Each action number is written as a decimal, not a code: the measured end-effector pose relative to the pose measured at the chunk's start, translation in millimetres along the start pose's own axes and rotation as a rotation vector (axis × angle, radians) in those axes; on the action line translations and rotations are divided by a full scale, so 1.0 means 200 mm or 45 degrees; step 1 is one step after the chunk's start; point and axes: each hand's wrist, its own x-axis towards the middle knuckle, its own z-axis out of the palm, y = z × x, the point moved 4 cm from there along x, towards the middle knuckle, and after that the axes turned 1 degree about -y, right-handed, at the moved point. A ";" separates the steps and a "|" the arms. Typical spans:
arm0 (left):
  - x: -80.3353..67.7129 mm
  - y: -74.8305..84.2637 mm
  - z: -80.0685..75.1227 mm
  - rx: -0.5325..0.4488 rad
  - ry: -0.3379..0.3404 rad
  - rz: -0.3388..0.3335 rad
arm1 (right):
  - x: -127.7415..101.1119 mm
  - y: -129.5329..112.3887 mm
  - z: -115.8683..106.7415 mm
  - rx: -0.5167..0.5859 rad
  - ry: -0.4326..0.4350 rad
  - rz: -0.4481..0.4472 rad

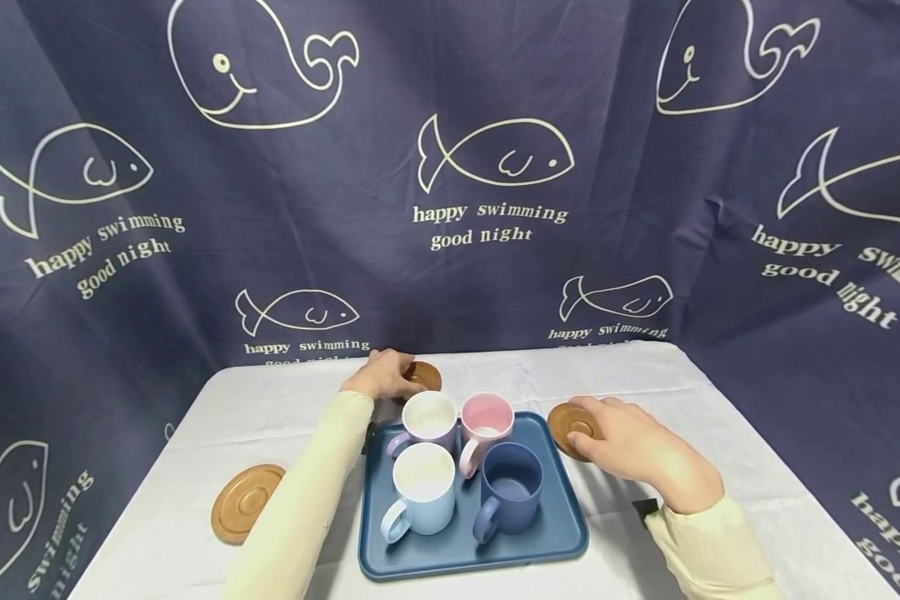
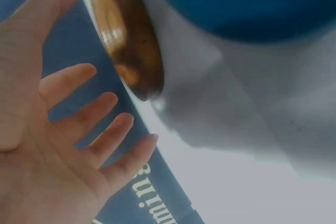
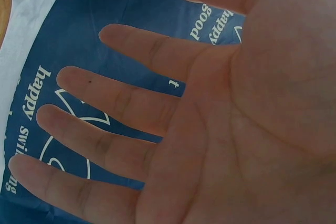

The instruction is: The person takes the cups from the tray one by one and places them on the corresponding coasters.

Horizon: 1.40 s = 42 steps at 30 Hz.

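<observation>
Left hand hovers flat, fingers spread, over the coaster at 12 o'clock of the tray. Right hand, fingers loose, rests on the coaster at 3. Risk: the left sleeve clips the near mug and tips it.

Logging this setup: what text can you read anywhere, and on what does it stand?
"happy swimming good night": printed in white on the curtain, repeated under each fish drawing.
The wrist views show only fragments of the same print, such as "happy" and "good".
Mugs, tray and coasters: no text visible.
</observation>
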 end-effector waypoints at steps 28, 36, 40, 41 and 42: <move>-0.49 0.02 -0.34 -0.048 0.444 -0.163 | 0.03 -0.01 0.04 -0.006 0.012 -0.029; -0.67 0.05 -0.36 -0.010 0.535 -0.175 | 0.04 0.00 0.07 -0.013 0.004 -0.030; -0.74 0.08 -0.36 0.030 0.564 -0.153 | 0.04 0.01 0.06 -0.016 0.008 -0.015; -0.75 0.09 -0.36 0.044 0.572 -0.146 | 0.04 0.01 0.05 -0.017 0.011 -0.012; -0.77 0.10 -0.36 0.054 0.576 -0.146 | 0.04 0.02 0.05 -0.019 0.014 -0.011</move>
